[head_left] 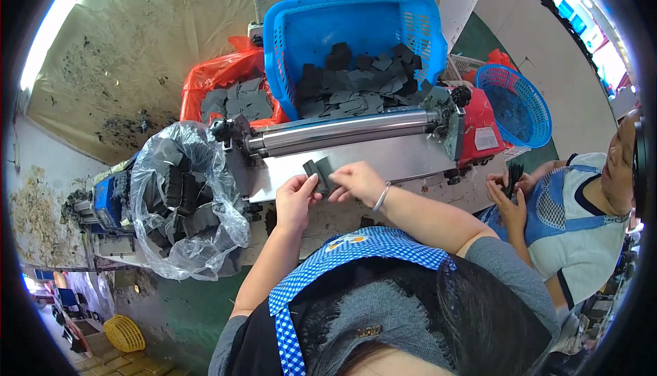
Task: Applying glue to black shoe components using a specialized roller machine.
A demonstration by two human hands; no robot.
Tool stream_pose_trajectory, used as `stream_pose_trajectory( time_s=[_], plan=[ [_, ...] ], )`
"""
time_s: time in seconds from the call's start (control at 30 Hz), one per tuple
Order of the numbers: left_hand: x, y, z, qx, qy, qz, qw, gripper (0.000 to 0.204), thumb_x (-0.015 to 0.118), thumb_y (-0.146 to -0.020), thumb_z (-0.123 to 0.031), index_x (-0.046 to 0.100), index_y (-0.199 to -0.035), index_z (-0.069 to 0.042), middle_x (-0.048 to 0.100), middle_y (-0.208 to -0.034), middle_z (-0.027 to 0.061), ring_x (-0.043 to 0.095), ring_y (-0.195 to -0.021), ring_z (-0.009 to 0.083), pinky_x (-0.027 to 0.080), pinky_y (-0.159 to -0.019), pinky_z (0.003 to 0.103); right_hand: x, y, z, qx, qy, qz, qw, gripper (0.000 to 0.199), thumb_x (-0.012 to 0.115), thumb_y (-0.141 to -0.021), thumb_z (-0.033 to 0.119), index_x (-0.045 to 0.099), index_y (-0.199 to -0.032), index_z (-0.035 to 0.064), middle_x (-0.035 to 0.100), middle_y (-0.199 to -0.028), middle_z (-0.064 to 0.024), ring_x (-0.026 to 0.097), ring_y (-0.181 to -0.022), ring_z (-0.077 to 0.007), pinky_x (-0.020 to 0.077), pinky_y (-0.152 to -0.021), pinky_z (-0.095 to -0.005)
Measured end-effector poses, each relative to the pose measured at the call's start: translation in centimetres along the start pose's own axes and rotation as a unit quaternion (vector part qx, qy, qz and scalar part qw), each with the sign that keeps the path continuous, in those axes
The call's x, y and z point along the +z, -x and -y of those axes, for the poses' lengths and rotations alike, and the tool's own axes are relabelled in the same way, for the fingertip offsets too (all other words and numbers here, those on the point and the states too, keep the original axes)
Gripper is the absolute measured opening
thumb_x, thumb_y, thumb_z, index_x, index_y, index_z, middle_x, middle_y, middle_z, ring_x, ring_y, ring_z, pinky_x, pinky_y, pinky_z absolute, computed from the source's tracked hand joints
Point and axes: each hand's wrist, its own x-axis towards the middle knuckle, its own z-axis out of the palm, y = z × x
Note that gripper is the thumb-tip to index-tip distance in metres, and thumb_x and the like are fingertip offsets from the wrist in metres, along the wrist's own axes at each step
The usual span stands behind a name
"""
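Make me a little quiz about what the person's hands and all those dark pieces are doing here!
1. True or false: both the left hand and the right hand hold the dark flat pieces in front of the metal roller.
2. Which container behind the roller holds loose dark pieces?
A. the big blue basket
B. the yellow basket
C. the round blue basket
3. Fill the gap: the clear plastic bag of dark pieces sits on the person's ____ side.

Key: 1 true; 2 A; 3 left.
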Motion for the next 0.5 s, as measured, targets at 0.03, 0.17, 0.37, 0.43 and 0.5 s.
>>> stream_pose_trajectory(
  time_s=[0.03, 0.17, 0.37, 0.43, 0.5],
  plan=[
    [-0.5, -0.1, -0.3, -0.006, -0.005, 0.006, 1.0, 0.012, 0.065, -0.083, -0.013, 0.06, -0.082, -0.002, 0.058, -0.066, 0.0004, 0.053, -0.052, 0.0062, 0.038, -0.047, 0.017, -0.3, -0.6, 0.4, 0.055, -0.017, -0.079, 0.995, 0.023, 0.052, -0.089, 0.016, 0.057, -0.096, -0.0058, 0.064, -0.082, -0.0148, 0.066, -0.065, -0.0216, 0.0513, -0.05, -0.024],
    [-1.5, -0.1, -0.6, 0.046, -0.088, -0.059, 0.993, 0.015, 0.066, -0.082, -0.014, 0.058, -0.077, -0.002, 0.056, -0.065, -0.0001, 0.051, -0.05, 0.0063, 0.037, -0.044, 0.017, -0.5, -1.7, 1.0, 0.03, -0.096, -0.188, 0.977, 0.024, 0.053, -0.089, 0.018, 0.056, -0.1, -0.0033, 0.064, -0.084, -0.0147, 0.065, -0.061, -0.0188, 0.0498, -0.048, -0.024],
    [-1.3, -0.3, -0.2, -0.048, 0.033, 0.014, 0.998, 0.014, 0.066, -0.082, -0.017, 0.06, -0.08, -0.005, 0.055, -0.063, -0.0013, 0.054, -0.052, 0.007, 0.038, -0.045, 0.017, 2.2, -0.3, -0.5, -0.055, 0.14, 0.016, 0.989, 0.026, 0.058, -0.088, 0.02, 0.06, -0.1, -0.0024, 0.065, -0.085, -0.0105, 0.065, -0.066, -0.0165, 0.0508, -0.055, -0.0223],
    [-1.8, -0.5, -0.4, -0.035, 0.036, 0.003, 0.999, 0.014, 0.066, -0.083, -0.017, 0.06, -0.079, -0.005, 0.057, -0.064, -0.0005, 0.053, -0.052, 0.0071, 0.038, -0.046, 0.017, 1.4, -0.6, 0.6, 0.045, -0.028, -0.07, 0.996, 0.024, 0.053, -0.09, 0.018, 0.059, -0.095, -0.0048, 0.065, -0.083, -0.0139, 0.066, -0.063, -0.0191, 0.0515, -0.05, -0.0238],
    [-2.1, -0.6, -0.5, -0.024, 0.04, -0.02, 0.999, 0.014, 0.066, -0.083, -0.017, 0.06, -0.078, -0.005, 0.058, -0.066, 0.0002, 0.053, -0.052, 0.0072, 0.038, -0.047, 0.018, 0.1, -1.3, 2.1, 0.056, -0.142, -0.234, 0.96, 0.026, 0.05, -0.092, 0.02, 0.056, -0.093, -0.0056, 0.064, -0.083, -0.0159, 0.066, -0.064, -0.0204, 0.0521, -0.049, -0.0245]
  ],
)
